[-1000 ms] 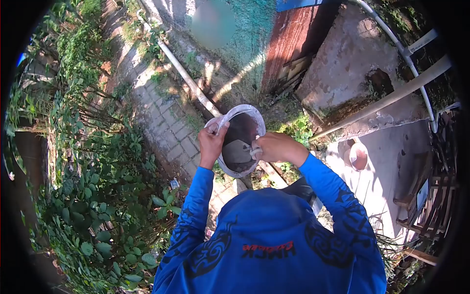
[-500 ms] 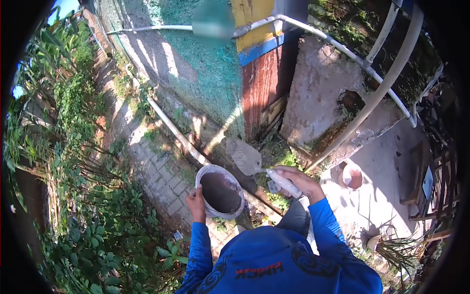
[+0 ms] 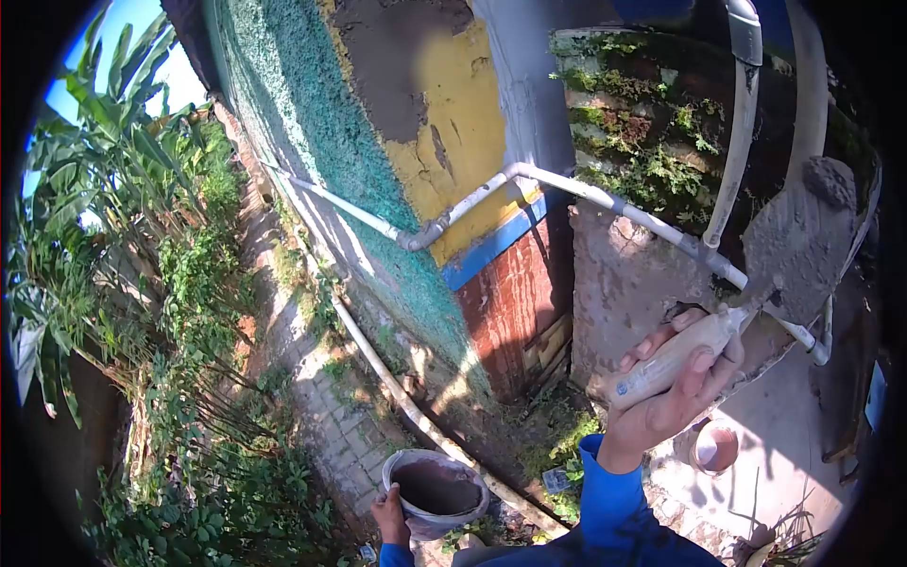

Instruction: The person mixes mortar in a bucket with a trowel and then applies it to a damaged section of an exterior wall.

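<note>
My right hand (image 3: pixel 675 392) is closed around the pale handle of a trowel (image 3: pixel 798 250), raised at the right of the view. Grey mortar coats the blade, with a thicker lump (image 3: pixel 829 182) near its far end. Low in the view, my left hand (image 3: pixel 390 515) grips the rim of a bucket (image 3: pixel 437 520). Grey mortar (image 3: pixel 436 487) lies inside it. Ahead stands a painted wall corner, where a dark grey mortar patch (image 3: pixel 385 76) covers part of the yellow band (image 3: pixel 463 104).
White pipes (image 3: pixel 586 189) run across the wall and up at the right. Another pipe (image 3: pixel 378 369) lies along the wall's foot beside a paved path (image 3: pixel 331 416). Dense plants (image 3: pixel 179 312) grow on the left. A small pot (image 3: pixel 716 447) stands on the concrete at right.
My right hand has lifted the trowel from beside the bucket up to the right. The view has tilted upward, showing more wall. My left hand still holds the bucket, now lower in view.
</note>
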A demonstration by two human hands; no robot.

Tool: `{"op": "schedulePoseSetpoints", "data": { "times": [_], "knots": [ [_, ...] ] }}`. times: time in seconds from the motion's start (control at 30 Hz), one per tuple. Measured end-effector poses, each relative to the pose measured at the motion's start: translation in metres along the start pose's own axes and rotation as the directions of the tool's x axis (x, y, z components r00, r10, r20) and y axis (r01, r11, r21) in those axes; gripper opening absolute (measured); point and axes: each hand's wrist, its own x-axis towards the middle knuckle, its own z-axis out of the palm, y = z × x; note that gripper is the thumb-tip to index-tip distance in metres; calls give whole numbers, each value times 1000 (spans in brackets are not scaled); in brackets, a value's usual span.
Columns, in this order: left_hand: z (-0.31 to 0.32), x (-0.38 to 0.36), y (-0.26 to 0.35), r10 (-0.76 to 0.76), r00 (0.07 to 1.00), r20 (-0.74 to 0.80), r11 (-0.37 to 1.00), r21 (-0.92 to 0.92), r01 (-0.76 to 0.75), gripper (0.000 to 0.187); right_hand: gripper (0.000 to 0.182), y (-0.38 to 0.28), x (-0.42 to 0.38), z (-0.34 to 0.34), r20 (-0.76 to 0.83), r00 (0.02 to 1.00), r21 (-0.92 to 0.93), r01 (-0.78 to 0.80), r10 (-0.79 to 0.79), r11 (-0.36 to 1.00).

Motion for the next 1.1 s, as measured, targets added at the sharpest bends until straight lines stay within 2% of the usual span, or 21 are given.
{"op": "schedulePoseSetpoints", "data": {
  "times": [0.03, 0.07, 0.1, 0.17, 0.23, 0.3, 0.37, 0.4, 0.43, 0.5, 0.53, 0.57, 0.6, 0.7, 0.77, 0.8, 0.87, 0.9, 0.93, 1.0, 1.1],
  "knots": [
    [13, 3, 9, -1, 1000, -6, 1000, 8, 1, 20, 42, 5, 5, 5, -83, 985, 5, 151, -150, 989],
    [21, 6, 15, -49, 994, 93, 998, -37, 53, 17, 41, 11, 2, 7, -168, 942, -8, 293, -291, 956],
    [9, 6, 25, -102, 976, 190, 992, -49, 113, 15, 41, 14, -8, 4, -192, 944, -34, 267, -268, 963],
    [16, 19, 30, -104, 948, 300, 991, -55, 126, 11, 39, 26, -3, 14, -265, 848, -38, 466, -458, 884],
    [36, 0, 63, -97, 914, 393, 983, -108, 151, 9, 37, 28, -12, 37, -334, 808, -100, 482, -486, 870],
    [51, 19, 61, 13, 900, 436, 994, -101, 35, 9, 38, 33, -12, 61, -357, 755, -217, 505, -550, 835],
    [59, 23, 76, 108, 845, 523, 988, -150, -34, 8, 41, 44, -17, 88, -390, 752, -235, 476, -531, 847],
    [65, 26, 90, 79, 848, 525, 991, -131, -11, 8, 40, 55, -22, 102, -379, 787, -184, 452, -487, 873],
    [67, 27, 100, 47, 851, 524, 993, -113, 15, 9, 41, 80, -20, 109, -354, 757, -340, 443, -549, 830],
    [72, 42, 102, 138, 831, 539, 982, -183, -45, 9, 38, 122, -30, 153, -272, 839, -183, 437, -472, 881],
    [74, 42, 108, 158, 821, 549, 975, -218, -42, 10, 39, 150, -38, 164, -175, 935, -290, 251, -309, 923],
    [79, 41, 116, 176, 809, 560, 967, -252, -36, 10, 41, 178, -40, 175, 42, 907, -561, 369, -419, 741],
    [79, 33, 131, 122, 802, 585, 975, -223, 15, 10, 44, 160, -51, 175, 297, 951, -551, 97, 86, 829],
    [78, 47, 121, 210, 797, 566, 967, -239, -84, 9, 37, 169, -100, 159, 349, 937, -536, 206, -7, 819],
    [75, 57, 110, 156, 789, 595, 974, -227, -21, 9, 33, 175, -122, 132, 224, 972, -458, 38, 74, 888],
    [71, 54, 112, 112, 794, 597, 978, -207, 18, 10, 33, 164, -126, 126, 214, 973, -466, 24, 86, 884],
    [68, 46, 118, 38, 816, 577, 988, -146, 58, 9, 28, 142, -119, 117, 333, 814, -333, -370, 475, 867],
    [69, 48, 113, 43, 811, 583, 987, -151, 56, 9, 28, 144, -110, 114, 334, 819, -332, -361, 467, 871],
    [66, 51, 103, 14, 805, 593, 990, -123, 73, 9, 27, 148, -99, 112, 396, 793, -122, -455, 463, 882],
    [61, 54, 94, -11, 811, 585, 992, -98, 84, 8, 31, 147, -73, 113, 496, 758, 253, -593, 424, 764],
    [55, 54, 82, 32, 813, 581, 981, -172, 84, 7, 39, 160, -32, 122, 481, 737, 158, -606, 476, 779]
  ]
}}
